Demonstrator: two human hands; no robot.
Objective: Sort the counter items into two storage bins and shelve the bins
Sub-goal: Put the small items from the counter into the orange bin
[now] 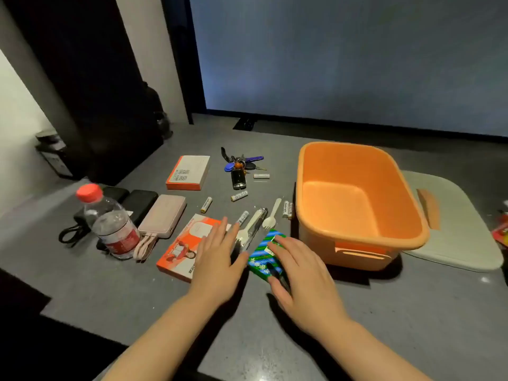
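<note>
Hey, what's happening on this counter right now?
A person is sorting small items. The right hand grips a green and blue box beside the empty orange bin. The left hand lies flat over an orange and white box. Batteries, keys, forks and a bottle are unsorted.

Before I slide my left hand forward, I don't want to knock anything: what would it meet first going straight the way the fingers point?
The left hand points up and slightly right. Its fingertips already reach the wrapped white spoon, so that comes first, then probably the battery just beyond. Depth is unclear.
</note>
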